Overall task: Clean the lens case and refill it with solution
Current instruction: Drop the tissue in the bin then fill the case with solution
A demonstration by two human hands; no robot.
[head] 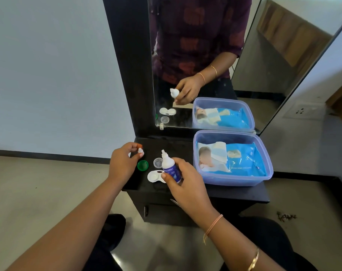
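Note:
My right hand (185, 184) grips a white solution bottle (169, 167) with a blue label, its uncapped nozzle tilted up and to the left. Just below the bottle, the white lens case (154, 176) lies open on the black dresser top (234, 194). A green case lid (142, 165) and a clear case lid (158, 162) rest behind the case. My left hand (123, 163) is at the top's left edge, pinching a small white bottle cap (140, 151) between thumb and fingers.
A translucent plastic tub (232, 179) holding a blue pack of wipes (242, 159) sits on the right of the dresser top. A mirror (205, 55) stands behind, against the wall. A wall socket (301, 111) is at the right. Floor lies on both sides.

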